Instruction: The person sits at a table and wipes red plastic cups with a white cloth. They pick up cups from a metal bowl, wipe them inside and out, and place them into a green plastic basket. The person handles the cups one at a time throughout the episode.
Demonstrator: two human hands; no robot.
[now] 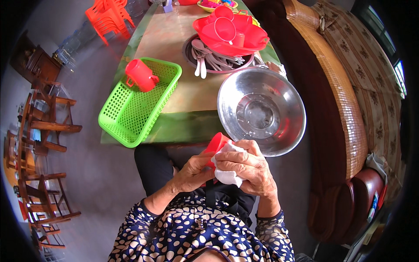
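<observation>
I am curling my left hand (196, 172) around the side of a red cup (217, 143), with the thumb lying along it and the rest of the grip partly hidden from me. My right hand (251, 168) is half closed, bending its fingers over a bunched white cloth (228, 172) and pressing it together against the cup's near side. I cannot tell whether any fingertip is reaching inside the cup. The two hands are working close together, and the cup is sitting between them, leaning, with its red end pointing up and away from me past the cloth. I am holding all of this in front of my body, just short of the near edge of the table (192, 96).

A large steel basin (229, 102) is standing just beyond my right hand, with drops of water glinting on its inside. Off to the left, apart from my left hand, a green basket (131, 111) is resting on the table, and a red mug (140, 73) is lying tilted at its far end. Farther away, a red bowl (205, 37) is carrying more red cups (224, 29), resting over a wide bowl (187, 52) full of pale spoons (222, 61).
</observation>
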